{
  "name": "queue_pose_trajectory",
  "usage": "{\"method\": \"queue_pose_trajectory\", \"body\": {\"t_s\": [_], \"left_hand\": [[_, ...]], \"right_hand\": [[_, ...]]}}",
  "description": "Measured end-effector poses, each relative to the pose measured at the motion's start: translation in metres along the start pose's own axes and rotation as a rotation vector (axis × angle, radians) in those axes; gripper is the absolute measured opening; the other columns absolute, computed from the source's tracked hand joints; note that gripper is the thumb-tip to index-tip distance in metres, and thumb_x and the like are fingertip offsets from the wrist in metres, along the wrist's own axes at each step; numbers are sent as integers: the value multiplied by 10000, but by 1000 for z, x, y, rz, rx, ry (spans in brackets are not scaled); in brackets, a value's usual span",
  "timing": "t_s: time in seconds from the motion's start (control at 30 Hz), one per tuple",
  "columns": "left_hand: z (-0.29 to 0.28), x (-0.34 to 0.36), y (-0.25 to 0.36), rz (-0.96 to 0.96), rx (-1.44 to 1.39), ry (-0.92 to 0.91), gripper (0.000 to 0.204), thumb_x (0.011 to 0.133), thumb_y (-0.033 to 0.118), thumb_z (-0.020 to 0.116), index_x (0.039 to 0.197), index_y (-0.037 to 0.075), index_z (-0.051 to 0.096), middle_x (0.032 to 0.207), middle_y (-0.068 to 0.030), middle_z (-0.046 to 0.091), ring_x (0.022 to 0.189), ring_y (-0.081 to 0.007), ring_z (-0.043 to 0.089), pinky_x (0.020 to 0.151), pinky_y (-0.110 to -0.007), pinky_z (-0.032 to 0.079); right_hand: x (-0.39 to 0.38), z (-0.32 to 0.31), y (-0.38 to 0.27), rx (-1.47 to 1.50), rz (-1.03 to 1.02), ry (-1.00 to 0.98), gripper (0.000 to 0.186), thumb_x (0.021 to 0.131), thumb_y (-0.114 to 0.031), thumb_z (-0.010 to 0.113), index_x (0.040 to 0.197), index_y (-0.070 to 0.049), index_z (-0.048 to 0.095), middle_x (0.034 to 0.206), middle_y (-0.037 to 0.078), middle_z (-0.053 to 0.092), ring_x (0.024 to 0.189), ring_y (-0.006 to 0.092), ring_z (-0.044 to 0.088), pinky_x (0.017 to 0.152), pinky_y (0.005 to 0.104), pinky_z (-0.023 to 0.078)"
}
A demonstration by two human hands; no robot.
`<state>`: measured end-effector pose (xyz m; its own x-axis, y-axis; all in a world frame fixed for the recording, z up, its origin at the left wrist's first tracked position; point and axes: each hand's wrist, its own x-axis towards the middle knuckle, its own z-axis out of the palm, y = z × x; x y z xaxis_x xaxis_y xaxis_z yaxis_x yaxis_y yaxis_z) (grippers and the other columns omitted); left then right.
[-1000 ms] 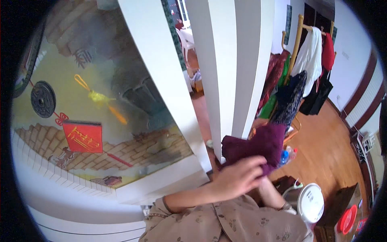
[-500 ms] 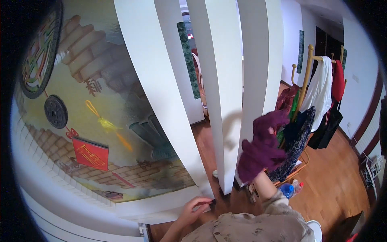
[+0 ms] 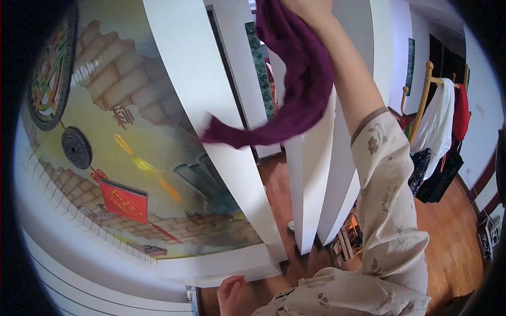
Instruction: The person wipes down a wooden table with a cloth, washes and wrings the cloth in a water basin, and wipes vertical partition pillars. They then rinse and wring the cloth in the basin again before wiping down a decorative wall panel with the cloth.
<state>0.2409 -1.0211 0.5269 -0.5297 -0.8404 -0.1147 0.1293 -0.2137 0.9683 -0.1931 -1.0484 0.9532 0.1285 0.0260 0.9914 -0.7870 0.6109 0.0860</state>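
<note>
My right arm reaches up in front of the white upright panels, and my right hand [image 3: 311, 9] grips a dark purple cloth [image 3: 308, 89] at the top edge of the view. Most of that hand's fingers are cut off or hidden. From it the cloth swings down in a curve, its blurred free end pointing left across the nearest white panel [image 3: 211, 100]. Low down, near the ledge beneath the painted wall, my left hand [image 3: 231, 289] hovers with loosely bent fingers and nothing visible in them.
A painted wall relief [image 3: 153, 105] with hanging ornaments fills the left. At the right stands a wooden coat rack [image 3: 421, 100] with a white garment [image 3: 436, 121], a red one [image 3: 460, 110] and a black bag [image 3: 440, 176]. Small items [image 3: 348, 239] sit on the floor behind the panels.
My right hand has risen from beside the coat rack to the top of the view, and the bunched purple cloth has swung out long. My left hand has drawn down and away from the ledge.
</note>
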Motion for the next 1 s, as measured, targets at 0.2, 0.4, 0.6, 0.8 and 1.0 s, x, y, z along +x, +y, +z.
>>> {"method": "queue_pose_trajectory", "body": {"t_s": [0.2, 0.4, 0.6, 0.8, 1.0], "left_hand": [[-9, 9, -19, -27, 98, -109, 198, 886, 76, 544, 1067, 3, 573, 1026, -90, 616, 946, -175, 578, 866, -297, 449], [6, 36, -34, -69, 148, -395, 183, 891, 45, 521, 1062, -9, 555, 1050, -81, 600, 984, -155, 564, 888, -276, 434], [33, 55, -82, -173, 130, -728, 367, 893, 80, 545, 1239, 29, 435, 1185, -113, 530, 1018, -176, 562, 887, -301, 446], [89, 59, -147, -138, 103, -593, 745, 825, 116, 652, 1402, 77, 182, 1332, -132, 366, 1061, -223, 537, 872, -329, 464], [117, 62, -117, -314, -80, -485, 614, 816, 66, 623, 1337, 32, 300, 1253, -86, 457, 1068, -209, 506, 897, -312, 435]], "right_hand": [[-209, -41, -34, 262, 7, -74, 689, 740, -335, 573, 1342, -62, 381, 1168, 209, 474, 1078, 403, 420, 979, 496, 281], [-515, -120, -13, 164, -7, -653, 432, 670, -146, 592, 1100, -108, 593, 1190, 136, 543, 1163, 328, 465, 1005, 453, 322], [-462, -193, -47, 572, 624, -1198, 357, 780, -25, 447, 1120, -121, 498, 861, 204, 611, 773, 425, 573, 679, 500, 461], [-410, -217, -48, 1496, 1343, -1093, 316, 892, -23, 383, 1185, -28, 501, 1141, 79, 551, 1060, 168, 509, 938, 264, 377], [-412, -263, -29, 1687, 1554, -808, 407, 916, -175, 453, 1297, -45, 396, 1263, 87, 454, 1179, 170, 419, 1011, 284, 313]]}}
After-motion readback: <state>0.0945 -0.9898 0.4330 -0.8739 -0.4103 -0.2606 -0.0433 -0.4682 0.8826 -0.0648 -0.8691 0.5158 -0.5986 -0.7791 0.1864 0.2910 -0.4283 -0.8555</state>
